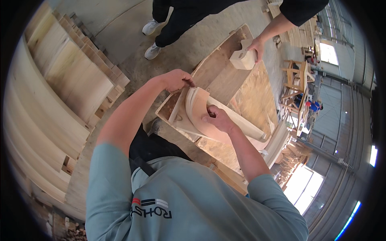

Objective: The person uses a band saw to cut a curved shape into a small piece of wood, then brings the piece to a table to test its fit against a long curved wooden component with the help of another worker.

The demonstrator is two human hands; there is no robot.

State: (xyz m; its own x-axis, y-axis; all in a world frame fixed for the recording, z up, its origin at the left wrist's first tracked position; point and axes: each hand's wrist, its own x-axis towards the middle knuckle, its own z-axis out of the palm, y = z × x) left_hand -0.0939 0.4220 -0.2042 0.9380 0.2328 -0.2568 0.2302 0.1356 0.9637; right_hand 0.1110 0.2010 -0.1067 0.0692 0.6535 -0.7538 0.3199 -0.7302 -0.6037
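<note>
Curved board [199,106] under half-open right hand [220,119], curled left hand [179,80] at end.

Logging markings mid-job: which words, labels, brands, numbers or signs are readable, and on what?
Grey-green shirt: dark lettering beside red, dark and white bars; wording not copied here.
Curved wooden piece, notched wooden block: no lettering visible.
Far wall: too distant to tell.

Worn, stained, scuffed wooden table [257,87] stood before me; large curved wooden piece [200,105] lay along edge nearest me; long pale wooden rail [245,120] beside it; pale notched block [241,61] sat on far side.
</note>
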